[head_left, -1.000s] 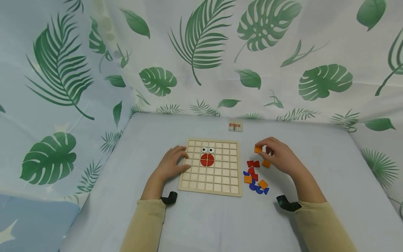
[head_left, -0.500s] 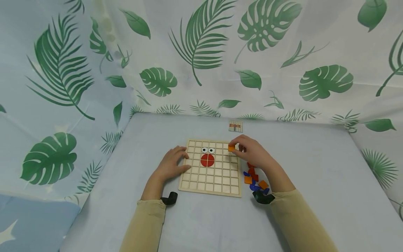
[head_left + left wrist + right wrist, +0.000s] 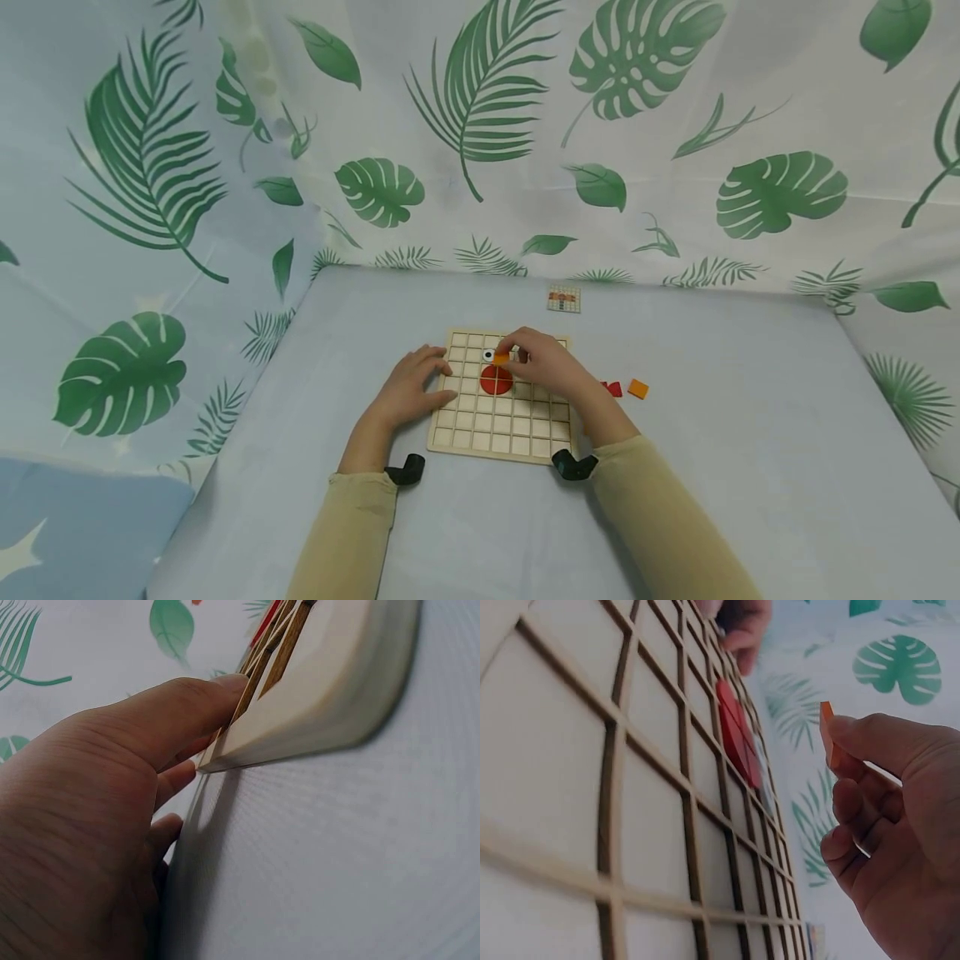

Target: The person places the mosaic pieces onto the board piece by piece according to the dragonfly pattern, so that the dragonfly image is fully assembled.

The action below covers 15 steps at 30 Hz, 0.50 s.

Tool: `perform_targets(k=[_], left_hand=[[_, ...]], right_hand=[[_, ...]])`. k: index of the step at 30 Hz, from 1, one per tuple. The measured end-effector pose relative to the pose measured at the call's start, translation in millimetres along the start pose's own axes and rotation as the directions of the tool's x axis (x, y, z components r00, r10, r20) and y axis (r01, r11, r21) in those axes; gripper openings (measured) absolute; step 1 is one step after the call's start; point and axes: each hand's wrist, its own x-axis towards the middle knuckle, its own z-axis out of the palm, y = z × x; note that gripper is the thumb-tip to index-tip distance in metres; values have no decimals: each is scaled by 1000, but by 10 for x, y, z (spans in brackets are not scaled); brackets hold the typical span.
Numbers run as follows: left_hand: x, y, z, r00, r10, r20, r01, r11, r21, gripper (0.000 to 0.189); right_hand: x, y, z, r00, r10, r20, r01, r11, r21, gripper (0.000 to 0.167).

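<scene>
A square wooden grid board (image 3: pixel 461 421) lies on the table. On it, four red quarter pieces form a red circle (image 3: pixel 491 382), and a round eye piece (image 3: pixel 489 355) shows just above it. Between thumb and fingertips my right hand (image 3: pixel 551 367) pinches an orange square tile (image 3: pixel 501 359), held over the board near the eye piece and overlapping the spot of the second eye. In the right wrist view the orange tile (image 3: pixel 827 731) is seen edge-on, clear of the grid. My left hand (image 3: pixel 408 390) rests at the board's left edge, its thumb (image 3: pixel 217 694) on the rim.
Right of the board lie an orange tile (image 3: pixel 638 388) and a red piece (image 3: pixel 615 389); the right forearm covers the other loose pieces. A small pattern card (image 3: pixel 564 298) lies behind the board. A leaf-print curtain (image 3: pixel 480 225) hangs along the table's back.
My right hand has carried the orange tile leftward from the loose pieces, across the board's right side, to above the red circle. The left hand stays at the board's edge.
</scene>
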Motion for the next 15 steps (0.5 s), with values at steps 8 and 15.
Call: perform_targets(k=[8, 15], left_hand=[[7, 11, 4, 1000, 12, 1, -12, 1000, -1, 29], [6, -12, 3, 1000, 10, 1, -10, 1000, 15, 30]], right_hand=[[135, -92, 190, 999, 54, 4, -54, 998, -19, 20], [287, -121, 365, 993, 114, 30, -112, 991, -77, 20]])
